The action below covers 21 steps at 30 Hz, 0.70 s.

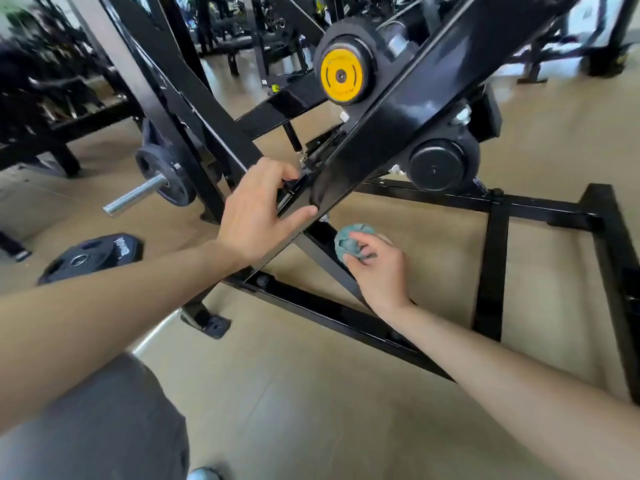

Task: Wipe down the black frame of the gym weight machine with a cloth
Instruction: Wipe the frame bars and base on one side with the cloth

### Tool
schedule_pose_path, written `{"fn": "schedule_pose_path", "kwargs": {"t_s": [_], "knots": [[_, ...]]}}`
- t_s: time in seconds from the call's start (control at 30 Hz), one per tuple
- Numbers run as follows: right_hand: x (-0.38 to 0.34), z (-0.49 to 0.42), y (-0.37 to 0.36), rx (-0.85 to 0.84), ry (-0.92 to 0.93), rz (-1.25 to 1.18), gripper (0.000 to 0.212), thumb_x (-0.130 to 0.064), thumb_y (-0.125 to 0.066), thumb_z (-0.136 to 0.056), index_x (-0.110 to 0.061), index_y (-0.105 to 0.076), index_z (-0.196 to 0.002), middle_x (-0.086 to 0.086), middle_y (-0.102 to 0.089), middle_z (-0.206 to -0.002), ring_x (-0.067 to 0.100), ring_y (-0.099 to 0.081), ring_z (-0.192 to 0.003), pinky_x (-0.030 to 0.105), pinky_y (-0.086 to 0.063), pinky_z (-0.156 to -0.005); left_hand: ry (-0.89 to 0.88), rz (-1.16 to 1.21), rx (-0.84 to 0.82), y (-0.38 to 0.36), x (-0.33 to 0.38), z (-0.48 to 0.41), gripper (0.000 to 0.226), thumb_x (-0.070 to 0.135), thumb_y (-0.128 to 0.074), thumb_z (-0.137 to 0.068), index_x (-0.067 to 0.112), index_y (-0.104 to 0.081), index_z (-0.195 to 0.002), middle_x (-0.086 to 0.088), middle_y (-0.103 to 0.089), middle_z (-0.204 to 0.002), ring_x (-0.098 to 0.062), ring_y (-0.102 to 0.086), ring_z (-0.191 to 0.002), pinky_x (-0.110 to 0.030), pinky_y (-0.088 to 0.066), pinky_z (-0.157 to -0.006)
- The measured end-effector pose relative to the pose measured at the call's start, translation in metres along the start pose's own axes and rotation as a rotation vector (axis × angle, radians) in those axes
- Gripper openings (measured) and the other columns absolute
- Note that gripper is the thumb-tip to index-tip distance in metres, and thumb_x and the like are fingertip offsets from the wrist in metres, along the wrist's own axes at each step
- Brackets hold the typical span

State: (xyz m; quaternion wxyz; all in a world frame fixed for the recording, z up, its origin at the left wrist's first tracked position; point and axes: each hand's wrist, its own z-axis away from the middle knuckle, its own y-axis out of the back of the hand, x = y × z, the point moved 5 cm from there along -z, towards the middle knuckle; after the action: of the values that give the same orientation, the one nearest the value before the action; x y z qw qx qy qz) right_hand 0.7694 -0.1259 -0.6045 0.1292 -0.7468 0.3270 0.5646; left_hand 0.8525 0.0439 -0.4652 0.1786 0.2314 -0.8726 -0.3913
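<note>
At centre-left, the left hand (pixel 256 209) grips the slanted black frame (pixel 398 109), which looks rigid, glossy and probably slippery. Right of it, the right hand (pixel 379 271) holds the cloth (pixel 351 239) balled up. The cloth looks soft and light, and is best kept bunched in the palm.

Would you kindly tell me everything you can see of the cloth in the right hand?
The cloth is dull teal, soft-looking fabric crumpled into a tight ball with visible folds. The right hand grips it, fingers curled round its near side. It sits just under the lower end of the glossy slanted beam of the black frame; whether it touches metal is unclear.
</note>
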Motion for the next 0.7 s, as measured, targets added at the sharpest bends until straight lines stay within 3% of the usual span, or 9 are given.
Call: {"fn": "schedule_pose_path", "kwargs": {"t_s": [0.07, 0.17, 0.27, 0.43, 0.6, 0.7], "knots": [[-0.011, -0.009, -0.008, 0.029, 0.033, 0.027, 0.034, -0.001, -0.079, -0.079, -0.015, -0.076, -0.110, 0.002, -0.061, -0.090, 0.021, -0.062, -0.078, 0.039, -0.057, -0.081, -0.065, 0.018, 0.022, -0.007, -0.005, 0.001, 0.043, 0.054, -0.068, -0.092, 0.021, -0.058, -0.118, 0.006, -0.057, -0.113, -0.012, -0.048, -0.100, -0.030, -0.042, -0.084], [-0.027, -0.014, -0.022, 0.059, 0.095, 0.068, 0.031, -0.003, -0.078, -0.080, -0.016, -0.075, -0.108, -0.005, -0.063, -0.095, 0.016, -0.063, -0.081, 0.040, -0.057, -0.081, -0.118, 0.075, 0.075, -0.015, -0.016, 0.001, 0.043, 0.053, -0.069, -0.093, 0.018, -0.064, -0.117, 0.001, -0.061, -0.113, -0.020, -0.053, -0.102, -0.026, -0.038, -0.087], [-0.026, -0.010, -0.023, 0.046, 0.195, 0.159, 0.026, -0.010, -0.075, -0.083, -0.018, -0.073, -0.107, -0.005, -0.064, -0.105, 0.014, -0.066, -0.093, 0.040, -0.057, -0.086, -0.161, 0.153, 0.131, -0.023, -0.022, 0.002, 0.042, 0.048, -0.072, -0.092, 0.016, -0.064, -0.118, -0.001, -0.060, -0.114, -0.023, -0.053, -0.103, -0.020, -0.032, -0.091], [0.000, 0.017, 0.005, 0.054, 0.115, 0.360, 0.026, -0.015, -0.072, -0.088, -0.027, -0.069, -0.111, -0.014, -0.059, -0.103, 0.003, -0.059, -0.091, 0.040, -0.055, -0.085, -0.222, 0.216, 0.181, -0.029, -0.028, 0.003, 0.043, 0.048, -0.072, -0.092, 0.016, -0.063, -0.121, -0.003, -0.057, -0.117, -0.024, -0.048, -0.104, -0.022, -0.034, -0.085], [-0.026, 0.030, -0.011, 0.060, 0.217, 0.397, 0.025, -0.004, -0.071, -0.088, -0.017, -0.071, -0.109, -0.008, -0.061, -0.110, 0.003, -0.059, -0.107, 0.036, -0.052, -0.095, -0.253, 0.276, 0.173, -0.031, -0.031, 0.003, 0.045, 0.046, -0.072, -0.093, 0.013, -0.066, -0.123, -0.005, -0.059, -0.118, -0.026, -0.048, -0.107, -0.025, -0.037, -0.089], [-0.057, 0.032, -0.039, -0.012, 0.364, 0.449, 0.021, 0.000, -0.072, -0.086, -0.006, -0.073, -0.107, 0.004, -0.064, -0.111, 0.017, -0.062, -0.107, 0.039, -0.052, -0.095, -0.302, 0.300, 0.146, -0.032, -0.035, 0.001, 0.044, 0.041, -0.071, -0.095, 0.011, -0.067, -0.126, -0.004, -0.062, -0.120, -0.027, -0.052, -0.110, -0.029, -0.041, -0.092]]}}
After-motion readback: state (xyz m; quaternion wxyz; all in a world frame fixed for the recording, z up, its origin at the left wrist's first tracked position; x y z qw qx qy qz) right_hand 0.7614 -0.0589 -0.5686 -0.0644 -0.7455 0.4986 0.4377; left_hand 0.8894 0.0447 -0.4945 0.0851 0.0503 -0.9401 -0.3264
